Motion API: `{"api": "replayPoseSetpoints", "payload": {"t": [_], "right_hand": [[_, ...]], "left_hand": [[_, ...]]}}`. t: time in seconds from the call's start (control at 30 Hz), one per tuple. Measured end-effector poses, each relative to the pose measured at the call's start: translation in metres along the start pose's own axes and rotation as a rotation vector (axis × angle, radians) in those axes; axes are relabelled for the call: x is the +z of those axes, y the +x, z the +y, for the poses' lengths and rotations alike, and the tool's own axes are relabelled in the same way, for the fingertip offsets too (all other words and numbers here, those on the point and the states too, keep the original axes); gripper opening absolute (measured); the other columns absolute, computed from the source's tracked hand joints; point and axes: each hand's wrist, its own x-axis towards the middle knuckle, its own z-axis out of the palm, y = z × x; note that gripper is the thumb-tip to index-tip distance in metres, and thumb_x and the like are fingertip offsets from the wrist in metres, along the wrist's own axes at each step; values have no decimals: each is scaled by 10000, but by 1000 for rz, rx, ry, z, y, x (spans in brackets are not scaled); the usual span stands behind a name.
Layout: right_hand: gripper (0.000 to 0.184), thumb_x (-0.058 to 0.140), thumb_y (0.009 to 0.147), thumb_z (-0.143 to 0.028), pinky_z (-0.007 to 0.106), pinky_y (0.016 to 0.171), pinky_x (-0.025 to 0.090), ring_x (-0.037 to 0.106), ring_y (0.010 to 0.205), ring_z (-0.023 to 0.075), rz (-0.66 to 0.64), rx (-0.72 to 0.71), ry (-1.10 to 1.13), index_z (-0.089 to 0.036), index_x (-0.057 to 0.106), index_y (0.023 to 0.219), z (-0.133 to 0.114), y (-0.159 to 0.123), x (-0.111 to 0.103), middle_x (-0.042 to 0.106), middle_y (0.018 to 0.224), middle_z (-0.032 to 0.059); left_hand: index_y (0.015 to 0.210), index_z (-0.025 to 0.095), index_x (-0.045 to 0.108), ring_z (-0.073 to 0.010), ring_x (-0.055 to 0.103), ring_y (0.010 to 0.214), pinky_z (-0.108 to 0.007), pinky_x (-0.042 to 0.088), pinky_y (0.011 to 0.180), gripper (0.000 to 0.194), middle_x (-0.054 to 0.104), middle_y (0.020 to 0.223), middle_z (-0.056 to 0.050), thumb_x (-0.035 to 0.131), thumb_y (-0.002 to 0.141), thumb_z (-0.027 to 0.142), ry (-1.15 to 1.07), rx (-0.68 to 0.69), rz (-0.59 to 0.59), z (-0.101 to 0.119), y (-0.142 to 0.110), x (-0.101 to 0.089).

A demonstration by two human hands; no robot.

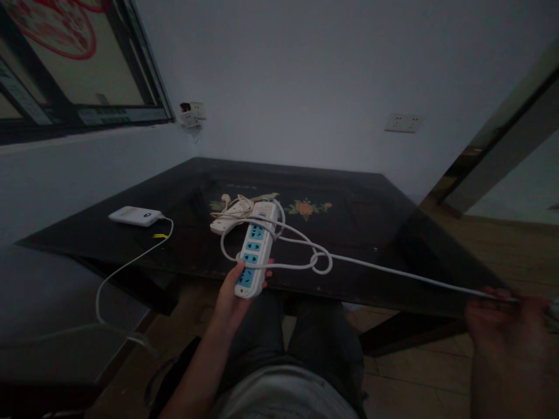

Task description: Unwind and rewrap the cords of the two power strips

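Observation:
My left hand (233, 297) grips the near end of a white power strip (255, 247) with blue sockets, held at the front edge of the dark table (371, 215). Its white cable (393, 270) loops into a loose knot on the table and stretches off to the right. My right hand (502, 317) is closed on that cable far out at the right, pulling it into a straight line. A second, smaller white strip with a bundled cord (231, 212) lies just behind the first.
A white power bank (135, 216) lies at the table's left with a thin white cord (126, 267) hanging off the edge. Wall sockets (402, 123) sit on the back wall, another socket (192, 113) is in the corner. A window is at upper left. My knees are under the table's edge.

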Motion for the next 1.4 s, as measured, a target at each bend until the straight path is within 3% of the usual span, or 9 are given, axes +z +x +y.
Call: {"api": "replayPoseSetpoints", "payload": {"t": [0.13,0.27,0.47,0.67,0.83,0.97,1.07,1.23,1.4], "right_hand": [[407,720,449,-546,402,457,252,337,463,123,-3,193,186,-277,423,376,-17,-12,9,300,515,-11],[276,793,524,-375,344,419,227,362,430,110,-159,132,187,-272,540,478,-50,-47,30,400,541,-13],[200,788,604,-252,269,503,395,521,585,127,-596,41,-110,-206,646,737,-73,-103,62,583,708,12],[428,653,788,-245,183,506,436,495,579,89,-1172,-60,-62,-250,517,1195,-104,-131,87,496,712,-41],[387,533,882,-192,212,604,498,596,686,117,-1460,-365,-190,-244,524,1265,-130,-150,115,620,809,2],[372,499,902,-164,360,841,514,623,982,216,-1390,-848,-473,-173,554,1270,-132,-165,140,682,1077,104],[366,504,891,-143,375,790,520,622,952,253,-1232,-1117,-735,-111,574,1250,-135,-169,149,688,1025,140],[427,508,888,-148,320,637,490,620,876,249,-1127,-1230,-993,-121,520,1314,-144,-162,158,664,1049,160],[354,521,904,-213,368,740,440,595,927,283,-1292,-1219,-970,-133,591,1242,-136,-152,170,703,869,130]], "left_hand": [[1087,69,624,-215,683,662,-272,552,535,464,733,911,-165,705,750,376,307,14,-137,-6,-2,-9],[1032,89,639,-196,673,646,-256,529,543,475,734,879,-126,722,726,443,469,9,-209,-13,-8,-4],[1026,117,635,-196,665,738,-259,510,643,438,710,890,-84,683,765,465,651,23,-327,-17,-14,1],[1012,119,637,-219,630,861,-271,488,735,422,691,972,-89,638,791,479,792,78,-329,-16,-17,9],[1059,122,650,-235,613,903,-280,467,795,420,697,959,-72,614,810,458,893,172,-353,-19,-21,21],[1110,130,639,-236,611,878,-279,459,780,429,699,977,-69,593,828,451,984,230,-388,-24,-26,28],[1130,132,631,-224,606,833,-266,450,739,434,698,954,-62,585,835,447,1062,254,-411,-25,-31,31],[1119,124,628,-220,605,824,-263,447,734,430,694,925,-57,569,846,451,1055,215,-439,-27,-33,33],[1128,122,614,-230,608,876,-269,446,776,425,693,926,-58,561,854,443,1022,218,-438,-28,-31,33]]}}
